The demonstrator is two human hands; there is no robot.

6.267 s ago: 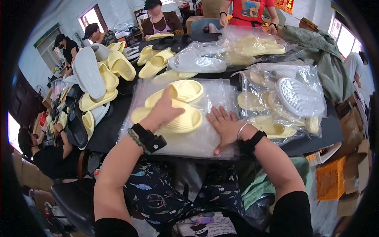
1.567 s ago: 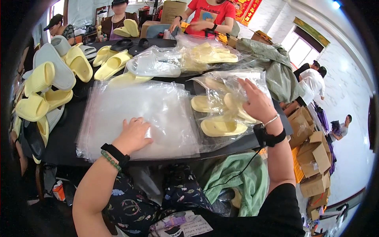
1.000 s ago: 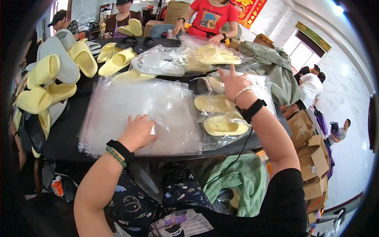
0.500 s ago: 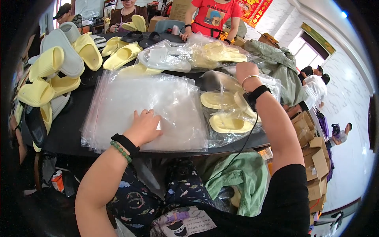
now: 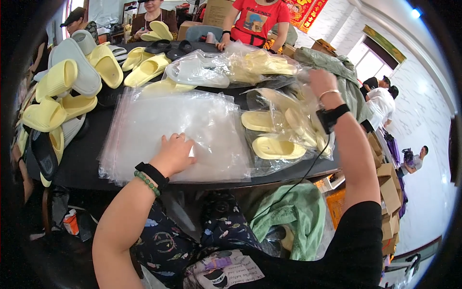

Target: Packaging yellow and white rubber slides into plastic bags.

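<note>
My left hand (image 5: 174, 153) lies with its fingers spread on the front of a stack of clear plastic bags (image 5: 173, 113). At the right of the table, my right hand (image 5: 323, 83) is closed on the upper end of a clear plastic bag (image 5: 315, 127). Pale yellow slide slippers (image 5: 278, 148) lie in and around the clear plastic below that hand; which bag each is in, I cannot tell. The fingertips of my right hand are hidden behind its knuckles.
Loose yellow, grey and black slippers (image 5: 77, 67) are piled at the left. Bagged slippers (image 5: 199, 72) lie behind the stack. A person in red (image 5: 260, 21) stands across the black table (image 5: 91, 166). Cardboard boxes (image 5: 389, 192) stand at the right, and green cloth (image 5: 298, 216) hangs below.
My right hand has moved to the right, pulling the plastic with it, and the bagged slippers have shifted slightly. My left hand stays on the stack.
</note>
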